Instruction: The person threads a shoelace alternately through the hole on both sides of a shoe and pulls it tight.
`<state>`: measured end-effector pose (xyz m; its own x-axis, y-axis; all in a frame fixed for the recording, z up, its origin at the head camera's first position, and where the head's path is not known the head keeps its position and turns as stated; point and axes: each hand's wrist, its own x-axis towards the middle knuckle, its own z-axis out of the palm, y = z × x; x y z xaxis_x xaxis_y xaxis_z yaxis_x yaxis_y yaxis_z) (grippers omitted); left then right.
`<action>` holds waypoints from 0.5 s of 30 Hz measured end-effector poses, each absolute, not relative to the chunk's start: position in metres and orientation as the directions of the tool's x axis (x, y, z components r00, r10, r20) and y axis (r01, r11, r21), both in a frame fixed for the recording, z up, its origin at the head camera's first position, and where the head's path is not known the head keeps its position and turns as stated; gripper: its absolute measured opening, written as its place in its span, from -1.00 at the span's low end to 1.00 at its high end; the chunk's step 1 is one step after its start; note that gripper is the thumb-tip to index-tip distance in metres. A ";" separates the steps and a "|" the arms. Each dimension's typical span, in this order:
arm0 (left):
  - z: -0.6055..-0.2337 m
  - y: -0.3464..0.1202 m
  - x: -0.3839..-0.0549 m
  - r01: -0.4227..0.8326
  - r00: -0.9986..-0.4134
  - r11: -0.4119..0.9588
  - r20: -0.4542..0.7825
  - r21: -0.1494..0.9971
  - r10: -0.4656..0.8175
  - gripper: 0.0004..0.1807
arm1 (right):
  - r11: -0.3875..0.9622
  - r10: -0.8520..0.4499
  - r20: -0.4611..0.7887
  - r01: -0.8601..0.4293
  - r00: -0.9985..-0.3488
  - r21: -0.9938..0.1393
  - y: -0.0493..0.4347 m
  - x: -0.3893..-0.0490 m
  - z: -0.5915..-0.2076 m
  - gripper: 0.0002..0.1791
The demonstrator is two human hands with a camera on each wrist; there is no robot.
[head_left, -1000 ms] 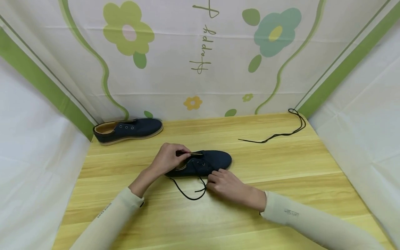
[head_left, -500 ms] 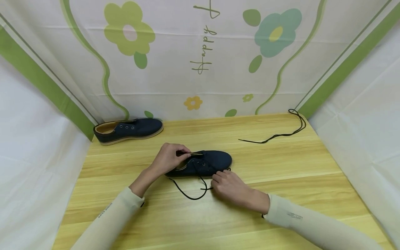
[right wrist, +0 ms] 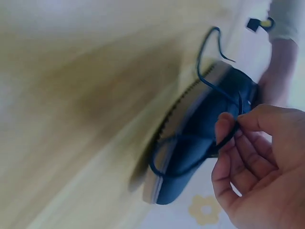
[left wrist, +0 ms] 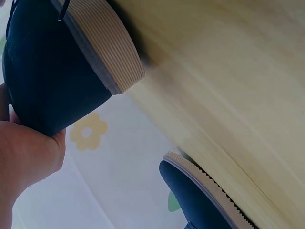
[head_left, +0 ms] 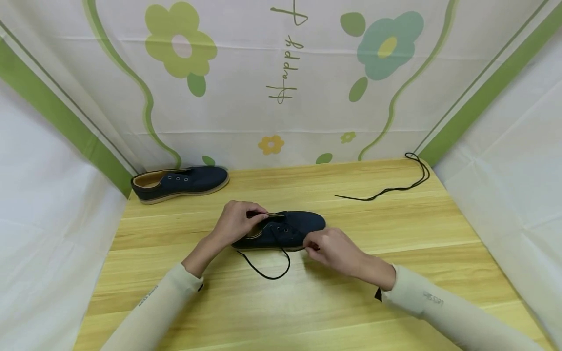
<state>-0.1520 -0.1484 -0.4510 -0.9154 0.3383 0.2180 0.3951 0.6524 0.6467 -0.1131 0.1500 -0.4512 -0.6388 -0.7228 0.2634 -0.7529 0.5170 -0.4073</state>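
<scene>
A navy lace-up shoe lies mid-table, its toe to the right. My left hand pinches the tan-edged flap at the shoe's opening between thumb and fingers. Close by the toe, on the near side, my right hand pinches a black shoelace between thumb and index finger. In the right wrist view that lace makes a loop in front of the shoe's side. Another length of the lace runs from the eyelets and curves over the table in front. The left wrist view shows the shoe's heel above my hand.
A second navy shoe, without a lace in its eyelets, stands at the table's back left. Another black shoelace lies at the back right. A flower-printed curtain hangs behind the wooden table.
My right hand has moved right and slightly away from me along the shoe's near side, drawing the short lace end off the table. My left hand stays on the flap.
</scene>
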 end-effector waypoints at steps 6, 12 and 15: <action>-0.452 -0.148 -0.152 0.405 -0.912 0.650 0.238 0.643 0.333 -0.91 | 0.453 -0.692 0.271 -0.694 -0.669 -0.559 0.148 -0.121 -0.440 -0.88; -0.452 -0.148 -0.153 0.402 -0.913 0.636 0.240 0.659 0.329 -0.91 | 0.442 -0.637 0.276 -0.634 -0.720 -0.634 0.140 -0.127 -0.436 -0.90; -0.453 -0.147 -0.154 0.416 -0.908 0.626 0.262 0.659 0.327 -0.93 | 0.447 -0.619 0.286 -0.628 -0.731 -0.638 0.136 -0.129 -0.433 -0.94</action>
<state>-0.1536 -0.1474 -0.4528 -0.9080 0.3269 0.2621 0.4158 0.6263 0.6595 -0.1288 0.1357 -0.4332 -0.7313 -0.6191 0.2860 -0.6276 0.4467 -0.6376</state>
